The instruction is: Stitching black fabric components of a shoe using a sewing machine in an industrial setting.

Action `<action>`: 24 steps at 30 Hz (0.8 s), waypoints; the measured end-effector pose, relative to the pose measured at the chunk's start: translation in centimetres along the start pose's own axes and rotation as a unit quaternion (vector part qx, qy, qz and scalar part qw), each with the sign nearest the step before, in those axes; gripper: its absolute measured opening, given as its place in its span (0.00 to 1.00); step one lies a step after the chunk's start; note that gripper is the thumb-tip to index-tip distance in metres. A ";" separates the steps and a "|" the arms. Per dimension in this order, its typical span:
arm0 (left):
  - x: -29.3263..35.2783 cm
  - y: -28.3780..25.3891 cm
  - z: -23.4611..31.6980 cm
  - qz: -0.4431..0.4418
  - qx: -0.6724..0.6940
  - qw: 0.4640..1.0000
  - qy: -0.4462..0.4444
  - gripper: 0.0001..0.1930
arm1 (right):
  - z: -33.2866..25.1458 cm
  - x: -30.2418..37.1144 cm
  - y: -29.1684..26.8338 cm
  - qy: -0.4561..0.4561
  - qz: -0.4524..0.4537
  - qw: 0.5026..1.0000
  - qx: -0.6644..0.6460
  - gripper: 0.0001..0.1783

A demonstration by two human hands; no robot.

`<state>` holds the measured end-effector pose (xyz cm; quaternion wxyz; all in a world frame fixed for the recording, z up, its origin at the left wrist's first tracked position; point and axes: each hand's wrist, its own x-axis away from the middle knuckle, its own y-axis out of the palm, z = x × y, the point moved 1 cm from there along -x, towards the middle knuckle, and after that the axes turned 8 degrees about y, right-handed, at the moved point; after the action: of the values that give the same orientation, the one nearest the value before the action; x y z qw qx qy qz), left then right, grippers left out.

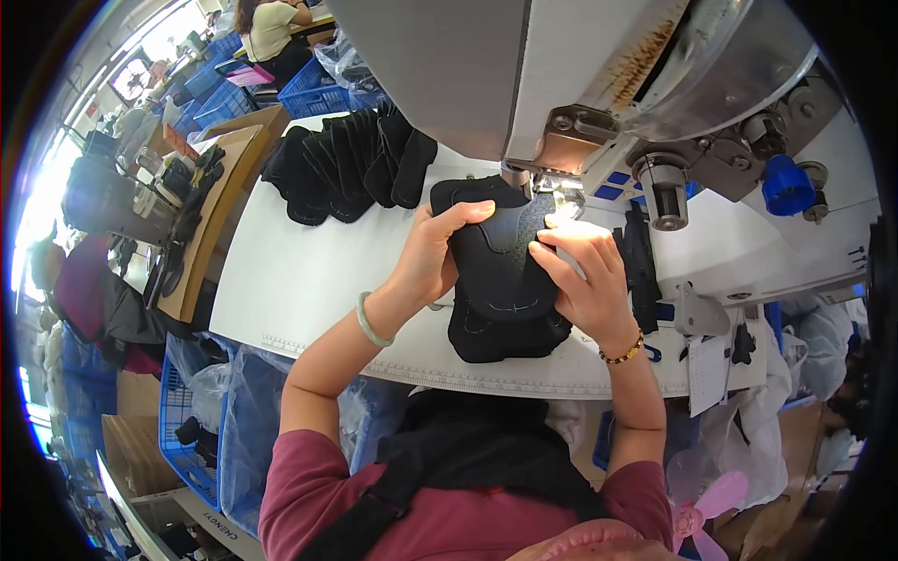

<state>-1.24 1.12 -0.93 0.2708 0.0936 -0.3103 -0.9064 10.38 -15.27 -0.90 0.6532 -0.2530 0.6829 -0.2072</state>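
Note:
A rounded black fabric piece [496, 280] lies under the needle area [543, 187] of a sewing machine [561, 103]. On it sits a smooth dark patch [505, 229] beside a speckled grey strip [531, 234]. My left hand [432, 245] grips the piece's left edge, thumb on top and the other fingers underneath. With bent fingers, my right hand [587, 271] holds the right side, its fingertips close to the machine's foot. More black pieces [505, 344] lie beneath, jutting out toward me. Left of the machine head, several similar black pieces [346, 168] overlap in a fanned row.
The white table [281, 280] has a ruler strip along its near edge. Dark narrow strips [639, 271] lie right of my right hand. Blue crates [192, 439] with plastic bags stand at the lower left, a pink fan [692, 514] at the lower right. Another person [271, 42] sits far left.

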 end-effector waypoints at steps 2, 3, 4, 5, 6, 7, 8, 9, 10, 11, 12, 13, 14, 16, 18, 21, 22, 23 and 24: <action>0.0 -0.1 -0.4 -0.005 0.005 1.000 0.009 0.08 | 0.4 0.2 0.0 -0.003 -0.001 1.000 -0.002 0.23; 0.2 0.0 -0.5 -0.009 0.009 1.000 0.020 0.09 | 0.5 0.2 -0.1 -0.008 -0.001 1.000 -0.005 0.25; 0.3 0.0 -0.6 -0.009 0.009 1.000 0.021 0.09 | 0.6 0.2 -0.2 -0.009 -0.001 1.000 -0.005 0.25; 0.5 0.1 -0.7 -0.006 0.006 1.000 0.030 0.09 | 0.7 0.1 -0.4 -0.008 -0.009 1.000 -0.008 0.24; 0.6 0.2 -0.8 -0.003 0.002 0.999 0.038 0.10 | 0.8 0.1 -0.6 -0.006 -0.017 1.000 -0.011 0.23; 0.8 0.3 -0.8 -0.002 0.002 0.999 0.040 0.10 | 0.9 0.1 -0.6 -0.008 -0.017 1.000 -0.012 0.23; 0.9 0.5 -0.8 -0.005 0.006 0.999 0.040 0.10 | 1.1 0.2 -0.6 -0.015 -0.005 1.000 -0.016 0.22; 1.0 0.7 -0.8 -0.009 0.009 0.999 0.041 0.10 | 1.3 0.3 -0.5 -0.022 0.007 1.000 -0.019 0.21; 1.2 1.0 -1.0 -0.009 0.010 0.999 0.041 0.10 | 1.5 0.3 -0.3 -0.022 0.006 1.000 -0.019 0.21; 1.5 1.2 -1.1 -0.014 0.006 0.999 0.048 0.10 | 1.6 0.4 -0.2 -0.026 0.037 0.998 -0.043 0.22; 1.8 1.4 -1.3 -0.019 0.003 0.998 0.054 0.11 | 1.8 0.5 -0.1 -0.030 0.067 0.995 -0.066 0.24; 2.0 1.6 -1.5 -0.020 0.002 0.998 0.053 0.11 | 2.1 0.5 -0.1 -0.028 0.067 0.995 -0.066 0.24; 2.2 1.8 -1.6 -0.019 -0.001 0.997 0.072 0.11 | 2.4 0.5 -0.1 -0.024 0.083 0.993 -0.079 0.22; 2.6 2.3 -2.0 -0.020 -0.004 0.996 0.088 0.11 | 2.7 0.5 -0.3 -0.010 0.098 0.990 -0.105 0.18; 2.6 2.6 -2.1 0.001 -0.063 0.992 0.111 0.11 | 3.1 0.7 -0.4 0.003 0.095 0.990 -0.106 0.17; 2.8 3.2 -1.9 -0.053 -0.211 0.962 0.162 0.10 | 3.7 0.9 -0.5 0.033 0.091 0.988 -0.118 0.18; 2.9 3.7 -2.0 -0.060 -0.194 0.968 0.150 0.10 | 3.8 0.9 -0.4 0.046 0.090 0.987 -0.128 0.19; 2.9 3.8 -2.1 -0.060 -0.196 0.967 0.148 0.10 | 3.9 0.8 -0.5 0.049 0.091 0.986 -0.129 0.19; 3.0 3.8 -2.1 -0.061 -0.204 0.965 0.151 0.10 | 4.0 0.7 -0.5 0.041 0.089 0.986 -0.132 0.20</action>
<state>-1.35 -4.11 -0.26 0.2719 0.1914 -0.0681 -0.9406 14.35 -15.94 -1.39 0.6013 -0.2669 0.7502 -0.0662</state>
